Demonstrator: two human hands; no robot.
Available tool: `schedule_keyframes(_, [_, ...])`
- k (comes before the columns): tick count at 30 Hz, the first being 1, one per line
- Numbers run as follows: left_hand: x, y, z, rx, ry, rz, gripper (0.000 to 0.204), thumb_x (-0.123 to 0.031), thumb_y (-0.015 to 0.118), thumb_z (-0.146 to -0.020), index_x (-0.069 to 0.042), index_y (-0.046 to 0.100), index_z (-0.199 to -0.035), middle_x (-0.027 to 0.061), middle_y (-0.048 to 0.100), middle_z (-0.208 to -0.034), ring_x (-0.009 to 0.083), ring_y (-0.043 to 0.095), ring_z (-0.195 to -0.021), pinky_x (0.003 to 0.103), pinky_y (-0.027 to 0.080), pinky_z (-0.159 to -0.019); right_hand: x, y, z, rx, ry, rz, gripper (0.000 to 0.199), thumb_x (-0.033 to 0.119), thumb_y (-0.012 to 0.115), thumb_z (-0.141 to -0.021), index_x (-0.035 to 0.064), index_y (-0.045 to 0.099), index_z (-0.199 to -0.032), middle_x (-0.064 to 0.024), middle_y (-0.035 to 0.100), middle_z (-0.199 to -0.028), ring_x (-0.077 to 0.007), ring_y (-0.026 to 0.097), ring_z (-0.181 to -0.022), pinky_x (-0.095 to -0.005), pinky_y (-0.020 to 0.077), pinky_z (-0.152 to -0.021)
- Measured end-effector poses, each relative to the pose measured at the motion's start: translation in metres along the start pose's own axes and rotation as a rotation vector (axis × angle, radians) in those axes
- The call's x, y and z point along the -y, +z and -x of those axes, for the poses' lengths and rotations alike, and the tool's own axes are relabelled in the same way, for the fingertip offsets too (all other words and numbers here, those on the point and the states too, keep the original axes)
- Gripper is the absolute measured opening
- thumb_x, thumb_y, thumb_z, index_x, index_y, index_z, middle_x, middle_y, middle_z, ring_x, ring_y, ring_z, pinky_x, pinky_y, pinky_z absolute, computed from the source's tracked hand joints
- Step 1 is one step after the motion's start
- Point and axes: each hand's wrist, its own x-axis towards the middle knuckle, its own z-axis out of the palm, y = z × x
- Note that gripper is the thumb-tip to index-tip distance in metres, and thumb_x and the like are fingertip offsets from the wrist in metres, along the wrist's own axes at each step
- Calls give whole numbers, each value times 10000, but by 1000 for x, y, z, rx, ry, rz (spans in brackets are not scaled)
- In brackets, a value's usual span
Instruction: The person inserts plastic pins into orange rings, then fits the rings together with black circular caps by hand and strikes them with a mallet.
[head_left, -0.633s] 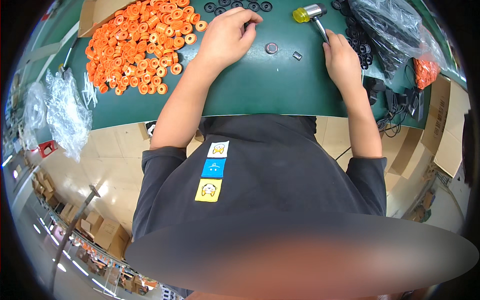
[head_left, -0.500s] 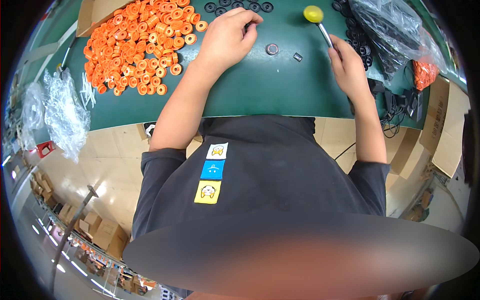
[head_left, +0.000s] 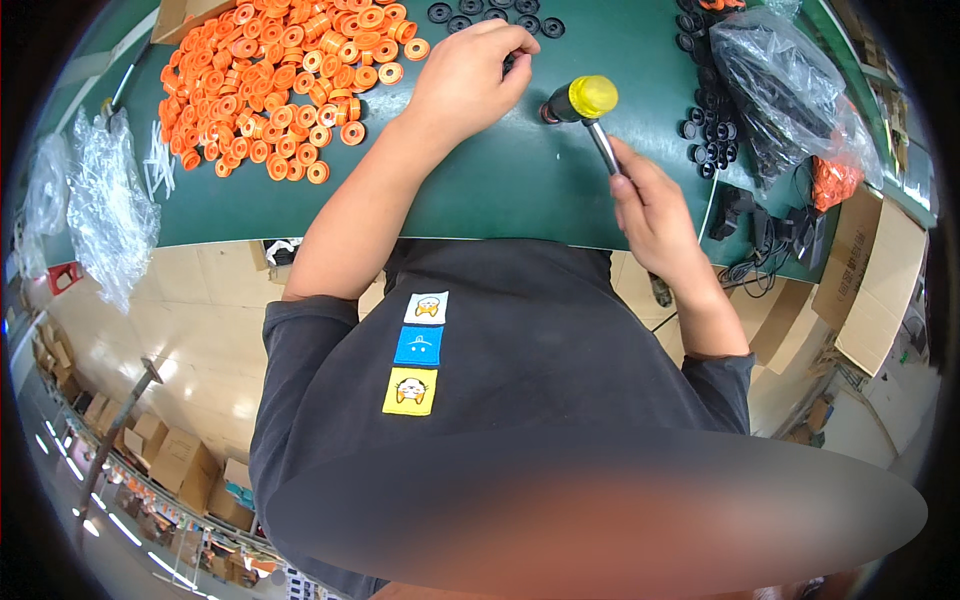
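My right hand (head_left: 655, 210) is wrapped round the handle of a mallet (head_left: 592, 98) with a yellow face and a metal shaft. The mallet's head hangs over the middle of the green table (head_left: 480, 190), in front of a small round piece (head_left: 547, 113) that shows only at its edge. My left hand (head_left: 465, 80) rests to the left of it, fingers curled and thumb bent toward them. Something dark shows between thumb and fingers, too hidden to name. Just beyond that hand lie several black wheels (head_left: 552, 27).
A large heap of orange wheels (head_left: 285, 90) covers the left of the table, with clear plastic bags (head_left: 112, 205) at its edge. To the right are more black wheels (head_left: 712, 130), a plastic-wrapped bundle (head_left: 775, 80), black cables (head_left: 765, 245) and a cardboard box (head_left: 870, 280).
My right hand has brought the mallet left and nearer, from the far right to over the small round piece. My left hand stays almost in place.
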Motion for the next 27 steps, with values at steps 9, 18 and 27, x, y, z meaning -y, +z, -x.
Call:
schedule_keyframes(9, [2,-2,0,-9,-42,-37,153,-110,623,-869,-24,678,-983,73,647,-853,186,622,-674,319,517,-641,-4,-3,2,-38,71,-71,380,23,500,-978,-33,527,-1353,-89,553,-819,-172,561,-678,-304,481,-661])
schedule_keyframes(18, [-2,-5,1,132,199,-114,245,-131,672,-796,-35,672,-1022,96,649,-946,276,616,-877,377,507,-825,-7,-13,7,-141,172,-309,386,54,498,-1004,1,520,-1386,0,524,-783,-55,481,-574,-223,415,-529])
schedule_keyframes(27, [-12,2,8,361,234,-218,339,-180,772,-755,-80,698,-1071,51,632,-1014,258,549,-1052,386,415,-948,-44,-8,-11,-352,-118,419,391,62,584,-929,30,557,-1318,-161,595,-930,-374,613,-799,-436,504,-693])
